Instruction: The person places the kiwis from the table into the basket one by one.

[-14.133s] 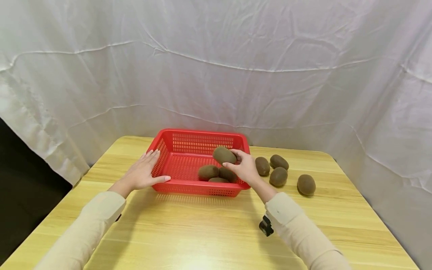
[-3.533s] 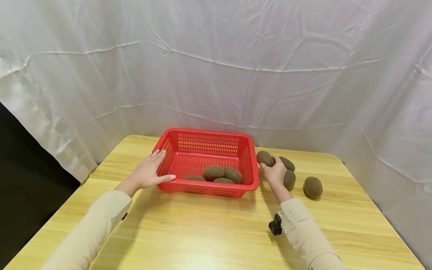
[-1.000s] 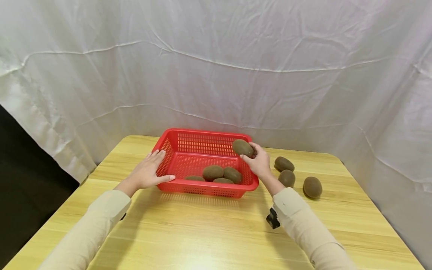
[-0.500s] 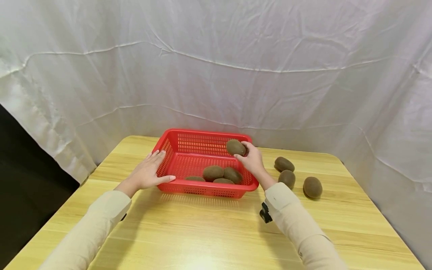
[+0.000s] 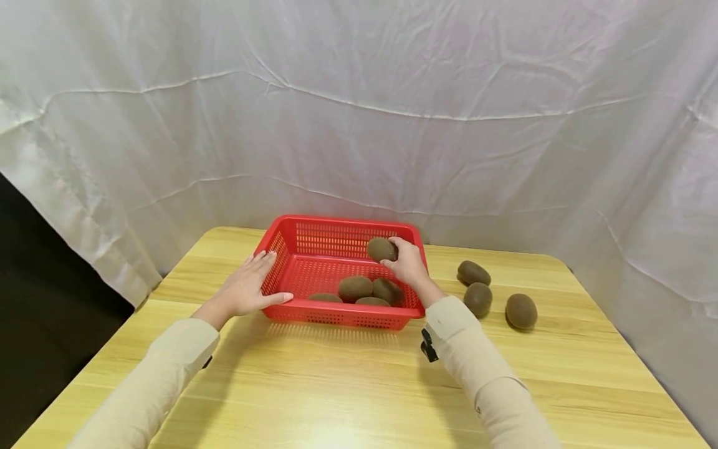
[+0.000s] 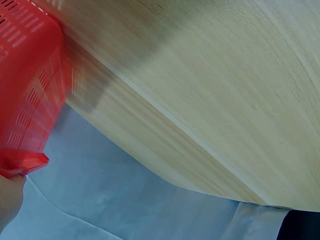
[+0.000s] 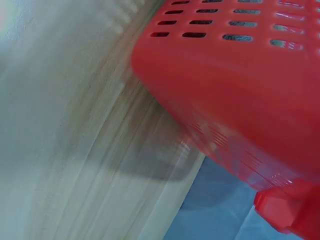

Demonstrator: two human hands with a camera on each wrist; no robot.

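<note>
My right hand (image 5: 407,262) grips a brown fuzzy kiwi (image 5: 381,249) between thumb and fingers, over the right part of a red perforated basket (image 5: 348,315). Below the held fruit, several other kiwis (image 5: 355,287) lie inside against the front wall, the lowest partly hidden by the rim. On the left rim rests my left hand (image 5: 244,286), fingers stretched along the side and thumb on the front edge. The left wrist view has only a bit of that hand (image 6: 9,199) beside the basket wall (image 6: 35,95). In the right wrist view the basket (image 7: 210,85) hides the right hand.
Three kiwis stay on the wooden table (image 5: 336,386) right of the basket: a back one (image 5: 473,273), one close to it (image 5: 478,300) and one farther right (image 5: 521,312). A pale curtain (image 5: 359,125) hangs behind the table's back edge.
My right hand lifted a kiwi from the table beside the basket and carried it left over the rim. Another kiwi entered the basket since the oldest frame. The left hand stayed put.
</note>
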